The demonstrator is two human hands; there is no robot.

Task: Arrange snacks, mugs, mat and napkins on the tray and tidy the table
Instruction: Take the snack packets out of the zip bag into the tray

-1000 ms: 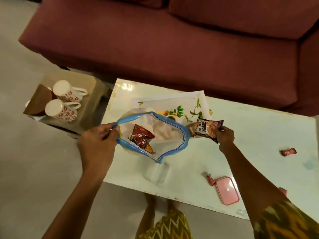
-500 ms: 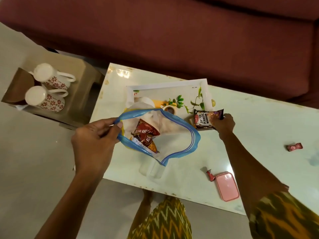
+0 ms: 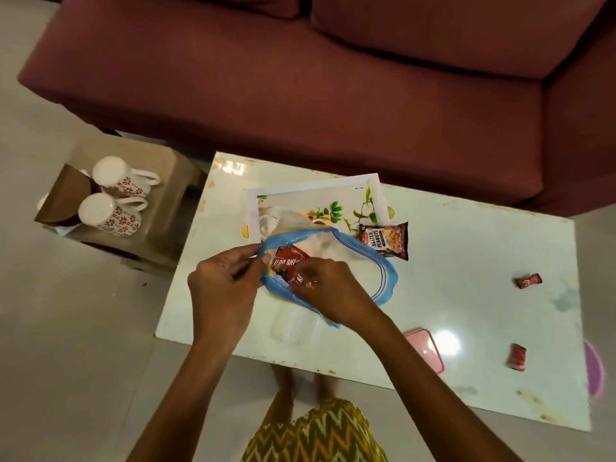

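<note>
Left hand (image 3: 224, 288) fingers pinch zip bag (image 3: 366, 261) rim, over the desk (image 3: 466, 261). Right hand (image 3: 330, 291) fingers clamp red snack pkt (image 3: 286, 265) inside bag. Peanut pkt (image 3: 386, 240) just beyond fingers, by tray (image 3: 316, 190).

Showing as glossy and smooth with rust-like specks along the edges: the pale tabletop (image 3: 466, 278), reflecting a lamp. Looking like thin clear plastic with a blue rim: the zip bag (image 3: 360, 258); shiny foil-like film on the peanut packet (image 3: 386, 240). Appearing as matt cloth: the maroon sofa (image 3: 333, 95); glazed ceramic on the mugs (image 3: 110, 195).
</note>
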